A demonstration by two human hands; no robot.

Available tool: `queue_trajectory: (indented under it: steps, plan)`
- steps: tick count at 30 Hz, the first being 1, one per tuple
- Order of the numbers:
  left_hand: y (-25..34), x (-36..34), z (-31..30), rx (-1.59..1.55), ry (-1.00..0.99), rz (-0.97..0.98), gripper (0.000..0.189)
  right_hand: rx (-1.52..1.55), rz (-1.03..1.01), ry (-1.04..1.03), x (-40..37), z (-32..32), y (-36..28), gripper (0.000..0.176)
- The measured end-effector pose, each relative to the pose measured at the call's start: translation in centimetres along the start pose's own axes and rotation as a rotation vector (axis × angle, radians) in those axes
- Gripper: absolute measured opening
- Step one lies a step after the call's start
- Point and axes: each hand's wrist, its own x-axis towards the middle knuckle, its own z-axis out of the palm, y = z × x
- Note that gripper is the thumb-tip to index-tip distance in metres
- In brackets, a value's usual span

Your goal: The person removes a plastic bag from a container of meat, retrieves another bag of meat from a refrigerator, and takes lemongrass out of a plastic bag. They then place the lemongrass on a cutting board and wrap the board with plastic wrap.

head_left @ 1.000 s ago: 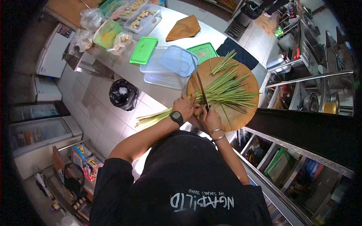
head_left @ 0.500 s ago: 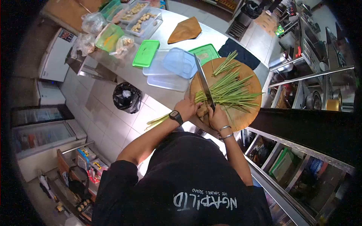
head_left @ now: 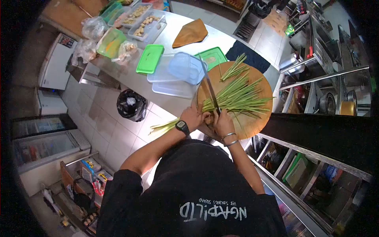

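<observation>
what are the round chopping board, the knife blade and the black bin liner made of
Chopping board: looks like wood, matte, warm brown.
Knife blade: probably steel, smooth, dark grey; any edge sheen is unclear.
Bin liner: thin plastic, glossy, with crinkled highlights.

Stalks (head_left: 237,96) — on round board (head_left: 258,122)

A black short-sleeved T-shirt (head_left: 189,177) carries white lettering (head_left: 213,212); a dark watch (head_left: 182,126) circles the left wrist (head_left: 190,123), two silvery bangles (head_left: 230,143) the right wrist (head_left: 227,131).
</observation>
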Motion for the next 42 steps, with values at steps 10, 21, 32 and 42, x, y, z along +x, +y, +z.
queue_trajectory:
  steps: [10,21,32,42]
  plan:
    - [-6.2,3.3,-7.8,-0.308,0.400,-0.197,0.052,0.109,0.064,-0.036,-1.6,-2.3,-0.4,0.035]
    - [-11.9,23.4,-12.1,-0.283,0.358,-0.379,0.058,0.326,0.474,0.438,-10.0,-6.1,2.7,0.033]
    - [-1.8,22.3,-4.4,0.065,0.058,0.057,0.082,0.199,0.647,0.669,-17.3,-5.6,2.7,0.036]
    - [10.6,17.2,1.6,0.049,-0.040,0.216,0.113,0.103,0.548,0.732,-17.6,-5.1,4.3,0.034]
